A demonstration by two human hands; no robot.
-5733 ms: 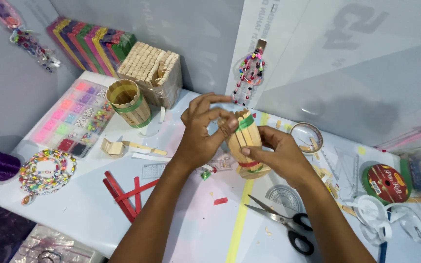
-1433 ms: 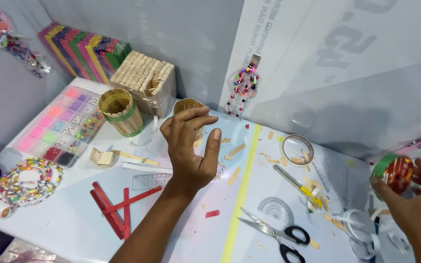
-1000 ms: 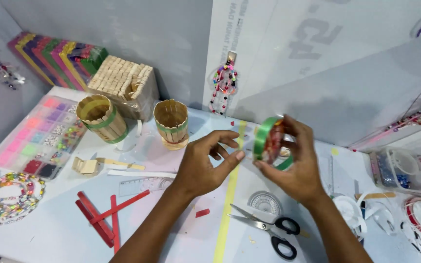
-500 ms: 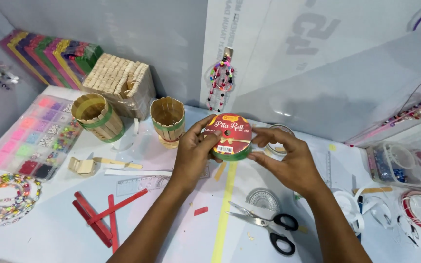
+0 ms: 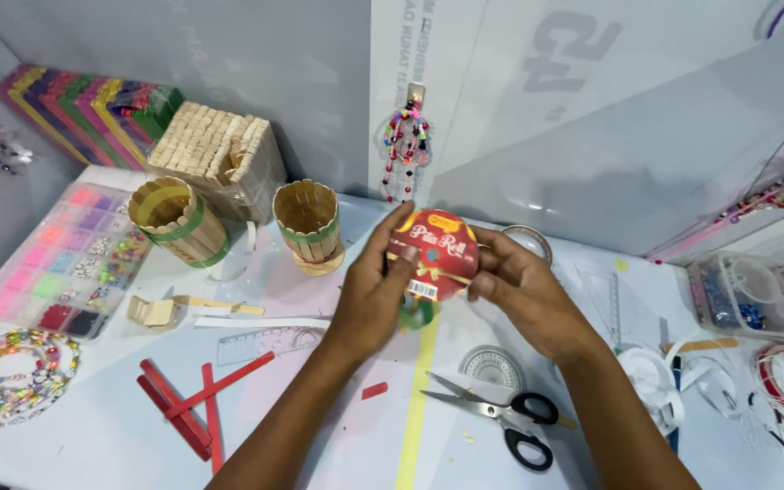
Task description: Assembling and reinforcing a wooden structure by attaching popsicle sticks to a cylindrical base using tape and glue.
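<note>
Both hands, left hand (image 5: 369, 295) and right hand (image 5: 524, 290), grasp the ribbon roll (image 5: 435, 254); advisable to steady it while fingertips find the loose end.

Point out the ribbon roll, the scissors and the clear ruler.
ribbon roll (image 5: 436, 254), head view, on its red round label.
scissors (image 5: 465, 406), head view, on the blades.
clear ruler (image 5: 265, 342), head view, on its middle.

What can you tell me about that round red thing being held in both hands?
The ribbon roll is a flat round disc with a red printed paper face crossed by a gold band, and green ribbon shows at its lower edge. It is held above the white table, face toward the camera, between the left hand and right hand, fingertips on its rim.
</note>
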